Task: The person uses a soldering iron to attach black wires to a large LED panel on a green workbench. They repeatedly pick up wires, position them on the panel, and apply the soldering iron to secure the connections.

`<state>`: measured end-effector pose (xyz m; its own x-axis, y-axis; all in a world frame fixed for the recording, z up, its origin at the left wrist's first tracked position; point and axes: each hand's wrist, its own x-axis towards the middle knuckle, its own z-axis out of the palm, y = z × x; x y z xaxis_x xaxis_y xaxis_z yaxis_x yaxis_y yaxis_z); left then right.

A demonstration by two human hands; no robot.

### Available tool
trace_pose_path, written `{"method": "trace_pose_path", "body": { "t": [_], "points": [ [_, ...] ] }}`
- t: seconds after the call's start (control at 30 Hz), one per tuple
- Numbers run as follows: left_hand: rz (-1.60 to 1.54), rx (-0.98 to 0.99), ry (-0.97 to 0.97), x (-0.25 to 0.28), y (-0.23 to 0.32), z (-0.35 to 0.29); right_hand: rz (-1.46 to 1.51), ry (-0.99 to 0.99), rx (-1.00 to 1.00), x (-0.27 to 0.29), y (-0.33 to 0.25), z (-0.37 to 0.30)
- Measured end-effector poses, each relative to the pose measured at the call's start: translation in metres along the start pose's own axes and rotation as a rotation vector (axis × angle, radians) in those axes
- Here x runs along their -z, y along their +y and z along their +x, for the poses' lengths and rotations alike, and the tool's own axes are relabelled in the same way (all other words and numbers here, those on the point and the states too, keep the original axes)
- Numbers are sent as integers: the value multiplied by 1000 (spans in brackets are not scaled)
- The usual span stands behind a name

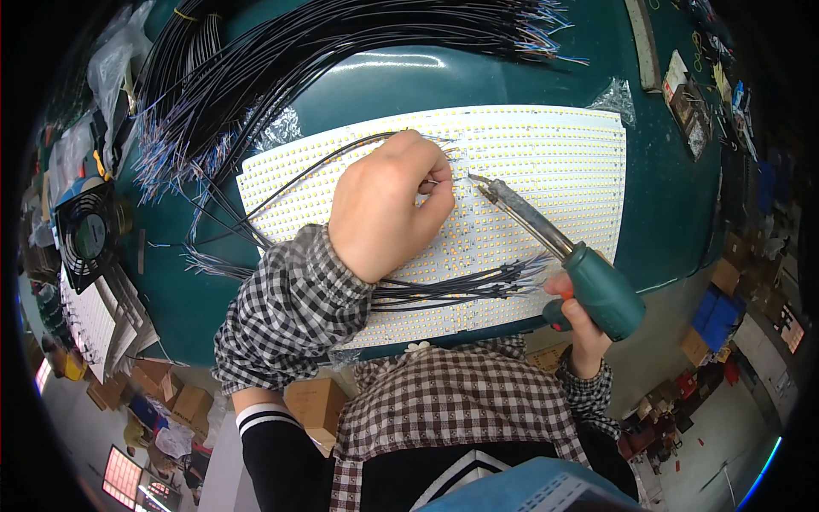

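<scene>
My left hand [384,200] is over the middle of a white sheet of LED strips [554,205] dotted with yellow chips. Its thumb and forefinger are pinched together on a thin wire, whose end is mostly hidden by the fingers. A black cable [311,171] runs across the sheet and passes behind this hand, with coloured wire ends beyond it. My right hand [587,341] grips a soldering iron [604,290] by its green handle. The iron's tip points up and left, close to the pinched fingertips. Short black cables [452,288] lie across the sheet's near part.
A thick bundle of black cables [341,43] with stripped coloured ends covers the far left of the green table [478,81]. At the left edge stand a black fan [88,235] and papers [94,320]. A small box [687,107] with tools lies far right.
</scene>
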<state>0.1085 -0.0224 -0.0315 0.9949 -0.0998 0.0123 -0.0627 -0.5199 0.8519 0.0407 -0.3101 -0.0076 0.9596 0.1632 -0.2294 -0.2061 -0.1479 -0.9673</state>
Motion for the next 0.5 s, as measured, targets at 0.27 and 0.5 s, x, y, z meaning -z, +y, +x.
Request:
{"method": "trace_pose_path", "body": {
  "t": [0.27, 0.5],
  "points": [
    [53, 0, -7, 0, 1, 0, -107, -25, 26, 2, 2, -1],
    [50, 4, -11, 0, 2, 0, -209, -73, 95, 1, -2, 5]
  ]
}}
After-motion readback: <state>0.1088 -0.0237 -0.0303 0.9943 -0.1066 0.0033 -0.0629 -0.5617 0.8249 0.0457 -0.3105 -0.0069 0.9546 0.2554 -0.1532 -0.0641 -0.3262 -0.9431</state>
